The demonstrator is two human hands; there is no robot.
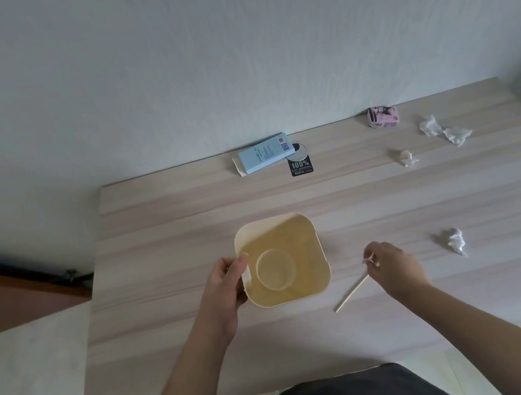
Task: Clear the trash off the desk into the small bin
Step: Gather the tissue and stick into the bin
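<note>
A small cream bin (305, 224) stands empty near the desk's front middle. My left hand (229, 284) grips its left rim. To the bin's right, my right hand (394, 266) pinches the upper end of a thin wooden stick (351, 295), which has a white tip; the stick's lower end rests on the desk. Crumpled tissues lie to the right: one (453, 240) near my right hand, one (405, 156) farther back, and a larger one (444, 130) at the back right.
Against the wall lie a light blue box (265, 153), a black card reading 100% (301, 164) and a small pink packet (382, 116). The wooden desk (185, 210) ends at a floor gap on the left.
</note>
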